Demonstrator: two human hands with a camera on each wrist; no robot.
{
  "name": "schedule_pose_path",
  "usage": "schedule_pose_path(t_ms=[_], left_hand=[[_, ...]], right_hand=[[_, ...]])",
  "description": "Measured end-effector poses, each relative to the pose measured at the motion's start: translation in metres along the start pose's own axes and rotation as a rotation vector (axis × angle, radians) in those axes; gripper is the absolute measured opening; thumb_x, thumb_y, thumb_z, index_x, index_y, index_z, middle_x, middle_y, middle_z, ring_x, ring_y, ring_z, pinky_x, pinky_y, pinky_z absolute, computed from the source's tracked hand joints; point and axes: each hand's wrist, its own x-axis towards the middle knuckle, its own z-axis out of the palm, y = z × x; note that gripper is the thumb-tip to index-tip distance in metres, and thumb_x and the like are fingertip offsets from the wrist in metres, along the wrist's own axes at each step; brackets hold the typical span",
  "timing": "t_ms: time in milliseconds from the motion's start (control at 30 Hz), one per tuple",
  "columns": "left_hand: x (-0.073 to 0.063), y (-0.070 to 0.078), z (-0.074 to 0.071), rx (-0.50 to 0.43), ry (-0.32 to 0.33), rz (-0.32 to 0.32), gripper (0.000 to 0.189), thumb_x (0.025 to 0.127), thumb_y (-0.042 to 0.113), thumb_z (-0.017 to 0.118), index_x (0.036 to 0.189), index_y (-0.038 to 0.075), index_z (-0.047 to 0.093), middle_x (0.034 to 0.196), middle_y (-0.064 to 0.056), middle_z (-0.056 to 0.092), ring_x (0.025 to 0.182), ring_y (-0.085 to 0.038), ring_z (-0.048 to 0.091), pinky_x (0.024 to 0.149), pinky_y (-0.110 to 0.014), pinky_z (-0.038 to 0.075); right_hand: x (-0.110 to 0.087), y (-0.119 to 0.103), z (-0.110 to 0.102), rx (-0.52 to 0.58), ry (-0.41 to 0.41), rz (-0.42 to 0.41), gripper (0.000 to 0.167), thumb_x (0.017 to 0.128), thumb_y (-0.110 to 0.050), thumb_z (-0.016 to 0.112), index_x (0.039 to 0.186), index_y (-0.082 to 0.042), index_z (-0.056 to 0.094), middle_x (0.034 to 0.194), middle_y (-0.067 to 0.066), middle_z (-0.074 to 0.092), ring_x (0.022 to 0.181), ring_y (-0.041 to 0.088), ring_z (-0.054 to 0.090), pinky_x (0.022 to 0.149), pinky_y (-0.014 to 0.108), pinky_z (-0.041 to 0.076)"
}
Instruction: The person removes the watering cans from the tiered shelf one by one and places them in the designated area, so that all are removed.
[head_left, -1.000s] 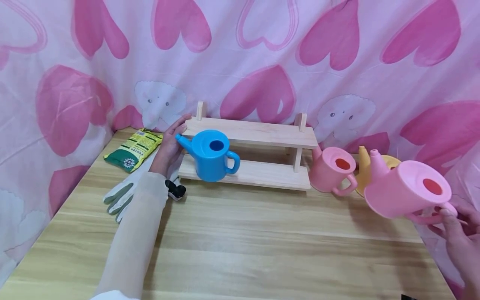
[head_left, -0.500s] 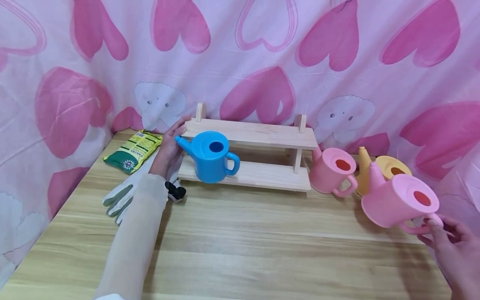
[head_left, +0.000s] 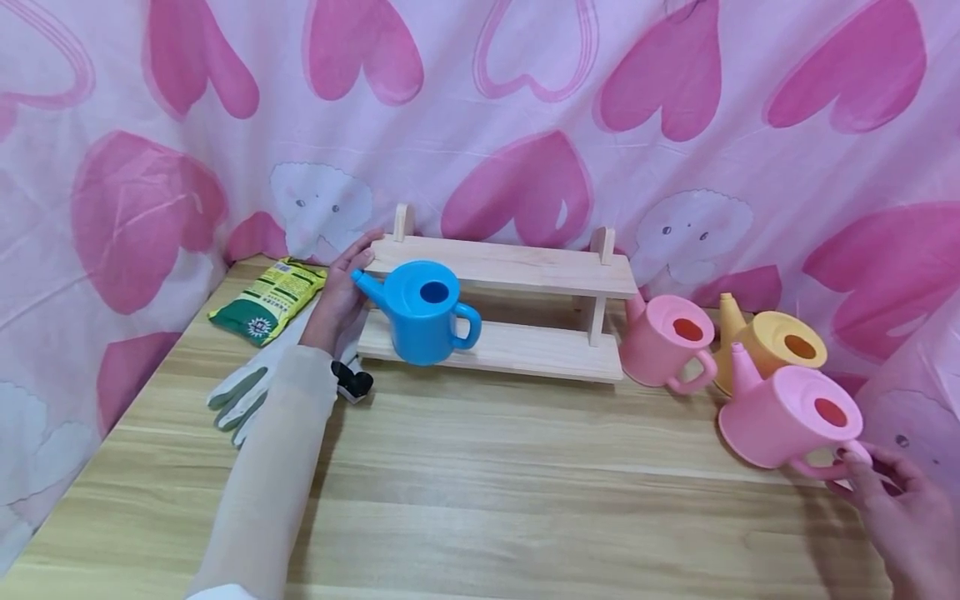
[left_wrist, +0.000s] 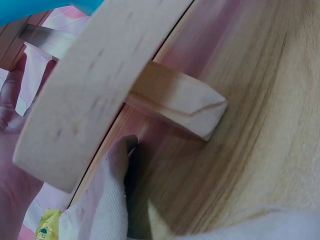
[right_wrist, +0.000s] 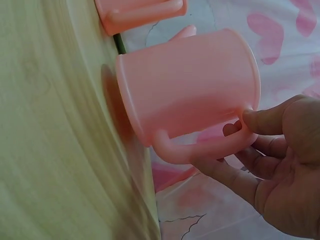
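My right hand (head_left: 900,508) grips the handle of a pink watering can (head_left: 791,417), thumb on top and fingers underneath. In the right wrist view this can (right_wrist: 185,90) is close over the table, its shadow beside the base. At the left end of a two-tier wooden shelf (head_left: 495,262), my left hand (head_left: 341,292) holds the upper board's end. A blue watering can (head_left: 423,325) stands on the lower board, spout to the left. Another pink watering can (head_left: 663,342) and a yellow one (head_left: 780,342) stand right of the shelf; the held can partly hides the yellow one.
Left of the shelf lies a yellow-green bag (head_left: 270,300), beside a white glove (head_left: 243,387) partly covered by my left forearm. A heart-print curtain (head_left: 517,183) hangs behind the wooden table (head_left: 525,483), whose right edge runs near my right hand.
My right hand has brought the pink watering can down and slightly left, toward the table, uncovering more of the yellow can. The left hand and the blue can stay in place.
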Motion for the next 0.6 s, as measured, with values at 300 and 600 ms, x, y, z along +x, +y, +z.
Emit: schedule_pose_path(t_ms=[300, 600], left_hand=[[0.0021, -0.0009, -0.0001, -0.001, 0.006, 0.002, 0.041, 0.105, 0.029, 0.063, 0.146, 0.025, 0.061, 0.158, 0.005, 0.044, 0.145, -0.024, 0.039, 0.109, -0.034, 0.045], [0.0022, -0.0007, 0.0008, -0.023, 0.019, -0.017, 0.040, 0.105, 0.028, 0.064, 0.145, 0.026, 0.062, 0.157, 0.002, 0.045, 0.145, -0.024, 0.039, 0.112, -0.035, 0.042]], right_hand=[[0.0015, 0.0023, -0.0011, -0.213, 0.029, 0.003, 0.022, 0.104, -0.019, 0.062, 0.104, -0.041, 0.064, 0.083, -0.034, 0.062, 0.076, -0.018, 0.057, 0.059, 0.008, 0.050], [0.0029, 0.0088, -0.0014, -0.182, 0.043, 0.001, 0.024, 0.104, -0.015, 0.060, 0.105, -0.039, 0.063, 0.085, -0.032, 0.061, 0.077, -0.015, 0.058, 0.060, 0.009, 0.051]])
